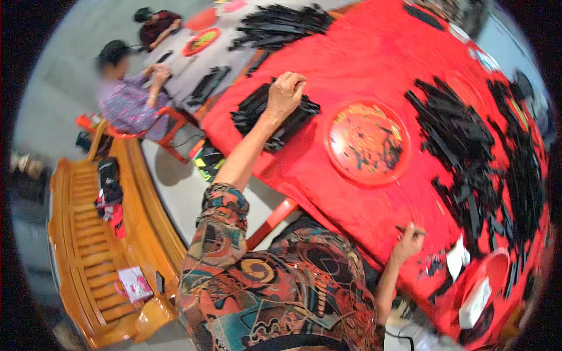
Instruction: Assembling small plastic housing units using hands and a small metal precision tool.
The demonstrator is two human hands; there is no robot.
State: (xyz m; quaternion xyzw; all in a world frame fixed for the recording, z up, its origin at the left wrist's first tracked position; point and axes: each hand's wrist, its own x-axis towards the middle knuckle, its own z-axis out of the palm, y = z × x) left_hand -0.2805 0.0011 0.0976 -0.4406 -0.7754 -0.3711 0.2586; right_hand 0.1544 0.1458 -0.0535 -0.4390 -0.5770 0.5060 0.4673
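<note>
My left hand (pixel 286 92) is over a stack of black strips (pixel 254 111) on the red-covered table, its fingers curled closed. Whatever they may hold is hidden. Near the front edge, my right hand (pixel 409 242) is closed just above the cloth, with a small dark tip showing at its fingers that is too small to name. Between the two hands, farther from me, sits a round red tray (pixel 367 144) with many small dark and yellowish bits in it. Small dark scraps (pixel 432 264) lie on the cloth to the right of my right hand.
Large heaps of black strips (pixel 453 126) cover the table's right side. A red basin (pixel 499 266) with white paper stands at the near right. A wooden bench (pixel 79 234) is at left. A person (pixel 132 99) sits at a grey table with more strips (pixel 281 24); another sits beyond.
</note>
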